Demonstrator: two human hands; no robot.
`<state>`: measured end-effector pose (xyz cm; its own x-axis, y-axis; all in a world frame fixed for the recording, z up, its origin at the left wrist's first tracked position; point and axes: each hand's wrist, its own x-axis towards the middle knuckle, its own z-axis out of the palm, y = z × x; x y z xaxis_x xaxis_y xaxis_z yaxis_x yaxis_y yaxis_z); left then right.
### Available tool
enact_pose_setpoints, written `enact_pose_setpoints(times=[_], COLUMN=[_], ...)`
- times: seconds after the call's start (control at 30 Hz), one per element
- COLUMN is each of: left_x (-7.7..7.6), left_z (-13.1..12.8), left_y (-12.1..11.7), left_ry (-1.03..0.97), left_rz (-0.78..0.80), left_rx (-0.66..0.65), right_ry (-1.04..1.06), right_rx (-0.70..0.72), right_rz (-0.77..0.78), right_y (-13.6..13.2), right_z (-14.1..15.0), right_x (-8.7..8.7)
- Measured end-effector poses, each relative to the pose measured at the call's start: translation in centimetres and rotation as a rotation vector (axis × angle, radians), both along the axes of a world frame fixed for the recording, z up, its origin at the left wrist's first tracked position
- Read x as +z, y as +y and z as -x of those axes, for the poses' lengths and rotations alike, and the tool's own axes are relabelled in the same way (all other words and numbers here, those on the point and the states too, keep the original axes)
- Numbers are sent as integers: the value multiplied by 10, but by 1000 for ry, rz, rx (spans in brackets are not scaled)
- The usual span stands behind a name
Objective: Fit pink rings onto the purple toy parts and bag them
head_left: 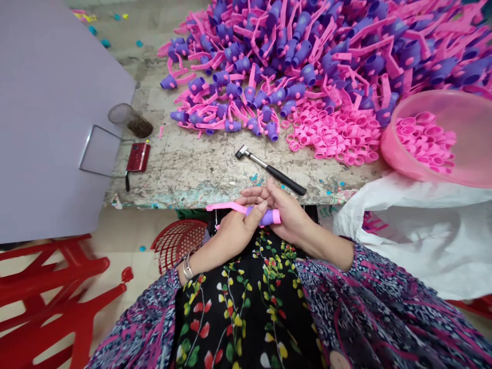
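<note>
My left hand (235,228) is closed around a purple plastic toy part (266,217), its thumb lying along the top. A long pink lever (225,206) sticks out of the part to the left, and a pink ring (276,216) sits on its right end. That ringed end rests at the palm of my right hand (291,215), whose fingers are stretched out behind the part. Just beyond my hands, a small hammer (269,168) with a black grip lies on the worn table (184,171).
Purple parts with pink levers (246,66) are heaped at the back. Loose pink rings (338,136) lie beside a pink bowl (400,159) holding more. At left stand a glass (125,117), a red box-like device (137,157) and a grey panel (57,123). A white sack (430,236) hangs at right.
</note>
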<state>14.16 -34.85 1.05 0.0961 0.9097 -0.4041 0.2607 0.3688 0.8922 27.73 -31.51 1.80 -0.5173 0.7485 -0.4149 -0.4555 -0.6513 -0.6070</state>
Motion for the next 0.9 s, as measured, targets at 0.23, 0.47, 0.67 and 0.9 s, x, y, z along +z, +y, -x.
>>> enact_pose_setpoints(times=[0.23, 0.47, 0.67, 0.9], left_x=[5, 11, 9, -2], left_z=[-2, -8, -12, -11], left_y=[-1, -3, -4, -7], left_ry=[232, 298, 330, 331], left_rz=[-80, -72, -46, -59], left_rx=[-166, -216, -200, -175], right_ry=[-3, -66, -68, -78], right_rx=[-34, -123, -165, -156], right_rz=[37, 13, -1, 50], right_y=[-1, -12, -16, -17], right_z=[-1, 3, 5, 5], right_x=[-3, -10, -19, -24])
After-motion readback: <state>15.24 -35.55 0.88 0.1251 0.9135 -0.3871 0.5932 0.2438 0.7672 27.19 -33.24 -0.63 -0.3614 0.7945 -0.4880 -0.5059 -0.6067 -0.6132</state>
